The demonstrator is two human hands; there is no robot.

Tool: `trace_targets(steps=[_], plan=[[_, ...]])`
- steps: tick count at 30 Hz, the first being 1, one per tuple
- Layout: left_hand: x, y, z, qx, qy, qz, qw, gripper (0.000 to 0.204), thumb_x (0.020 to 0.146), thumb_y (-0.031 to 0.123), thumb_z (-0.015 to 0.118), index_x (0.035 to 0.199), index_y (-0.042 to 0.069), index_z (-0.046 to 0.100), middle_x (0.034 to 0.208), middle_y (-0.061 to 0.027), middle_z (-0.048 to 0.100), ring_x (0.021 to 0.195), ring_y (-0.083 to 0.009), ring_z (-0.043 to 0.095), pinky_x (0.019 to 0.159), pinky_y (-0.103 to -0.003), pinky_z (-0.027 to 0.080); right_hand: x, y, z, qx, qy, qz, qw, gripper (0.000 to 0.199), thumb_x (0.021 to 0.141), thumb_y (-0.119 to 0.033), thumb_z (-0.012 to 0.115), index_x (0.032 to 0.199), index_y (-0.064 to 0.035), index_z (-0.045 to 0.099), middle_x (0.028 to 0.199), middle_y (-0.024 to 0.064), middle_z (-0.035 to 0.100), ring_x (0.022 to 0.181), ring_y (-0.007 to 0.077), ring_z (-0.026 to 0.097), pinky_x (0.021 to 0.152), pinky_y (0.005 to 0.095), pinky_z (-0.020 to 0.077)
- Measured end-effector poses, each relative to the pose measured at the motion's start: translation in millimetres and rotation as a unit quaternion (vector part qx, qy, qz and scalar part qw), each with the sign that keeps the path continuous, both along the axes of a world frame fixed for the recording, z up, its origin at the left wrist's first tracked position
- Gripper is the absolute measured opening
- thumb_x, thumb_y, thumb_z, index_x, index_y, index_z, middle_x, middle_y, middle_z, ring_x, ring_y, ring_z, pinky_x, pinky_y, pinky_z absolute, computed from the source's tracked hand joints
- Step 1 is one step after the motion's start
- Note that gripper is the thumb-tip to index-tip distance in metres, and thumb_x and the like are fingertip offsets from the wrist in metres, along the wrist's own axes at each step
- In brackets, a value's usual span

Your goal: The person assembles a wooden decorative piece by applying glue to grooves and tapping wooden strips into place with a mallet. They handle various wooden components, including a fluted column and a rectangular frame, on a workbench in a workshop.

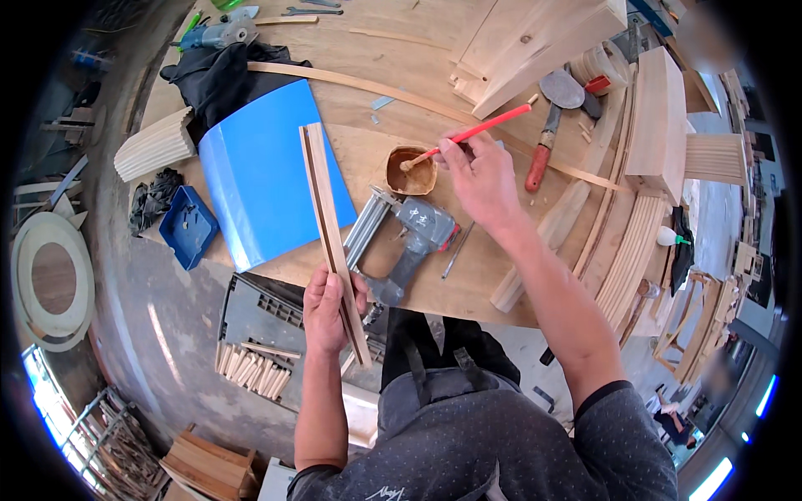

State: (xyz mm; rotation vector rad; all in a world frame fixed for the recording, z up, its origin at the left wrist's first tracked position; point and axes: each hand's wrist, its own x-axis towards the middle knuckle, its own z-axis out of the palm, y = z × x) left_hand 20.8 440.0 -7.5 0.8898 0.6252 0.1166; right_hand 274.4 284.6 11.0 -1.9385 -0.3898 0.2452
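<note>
In my left hand (327, 307) is a long wooden strip (324, 209) with a dark groove along its length. It stands out over the table edge, its far end beside a blue sheet (263, 171). My right hand (478, 171) pinches a thin red stick (489, 127). The stick's brownish, clotted tip (407, 166) dips into a small brown bowl (423, 181) with a tan substance coating its inside. Just nearer than the bowl, a grey nail gun (413, 238) lies on its side, partly behind the strip.
The plywood workbench (376, 108) also bears a red-handled tool (543, 154), a long thin batten (368, 86) and a blue tray (188, 225). Large wooden pieces (551, 50) stand at the back right. Fluted boards (631, 250) line the right. Short wooden sticks (251, 371) lie below the bench's edge.
</note>
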Motion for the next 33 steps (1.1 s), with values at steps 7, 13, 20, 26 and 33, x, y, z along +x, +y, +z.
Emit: trace_targets(steps=[7,13,20,26,33], plan=[[12.1,6.0,-3.3,-0.009,-0.005,-0.001,1.0,0.038,0.107,0.028,0.054,0.136,0.003,0.055,0.102,-0.0152,0.07,0.072,-0.0176,0.062,0.062,-0.029,0.051,6.0,-1.1,-12.0,0.026,0.093,-0.055,0.994,0.027,0.104,-0.023,0.06,0.104,0.0047,0.063,0.087,0.0127,0.073,0.081,0.0184,0.075,0.074,0.0313,0.0574],[20.0,2.8,3.5,-0.04,0.003,-0.016,0.999,0.032,0.106,0.025,0.056,0.13,0.003,0.058,0.105,-0.0136,0.069,0.075,-0.0175,0.064,0.062,-0.028,0.053,19.4,-11.3,-20.7,0.048,0.203,-0.086,0.974,0.025,0.106,-0.022,0.057,0.104,0.0035,0.058,0.088,0.0131,0.072,0.077,0.0159,0.073,0.068,0.0302,0.0614],[24.5,-3.0,9.6,-0.046,0.008,-0.043,0.998,0.033,0.108,0.027,0.052,0.13,0.002,0.056,0.103,-0.0117,0.068,0.072,-0.0166,0.062,0.06,-0.028,0.051,31.0,-34.8,5.9,0.247,0.328,-0.118,0.904,0.022,0.106,-0.02,0.056,0.106,0.0023,0.055,0.093,0.0158,0.07,0.074,0.0187,0.071,0.07,0.0317,0.0636],[28.0,-3.8,13.6,-0.099,0.004,-0.091,0.991,0.05,0.11,0.037,0.042,0.141,-0.001,0.048,0.103,-0.0099,0.062,0.072,-0.0166,0.056,0.062,-0.031,0.048,32.0,-39.4,24.3,0.331,0.355,-0.123,0.865,0.019,0.106,-0.016,0.055,0.108,0.0031,0.055,0.098,0.0181,0.069,0.085,0.0208,0.071,0.077,0.033,0.0636],[41.1,-9.1,30.8,-0.24,-0.008,-0.019,0.97,0.055,0.111,0.043,0.04,0.143,-0.001,0.044,0.101,-0.0093,0.059,0.073,-0.017,0.052,0.064,-0.028,0.046,26.6,-55.3,28.7,0.332,0.355,-0.114,0.866,0.022,0.106,-0.013,0.054,0.108,0.0075,0.06,0.103,0.0199,0.07,0.088,0.0232,0.07,0.083,0.0345,0.0628]])
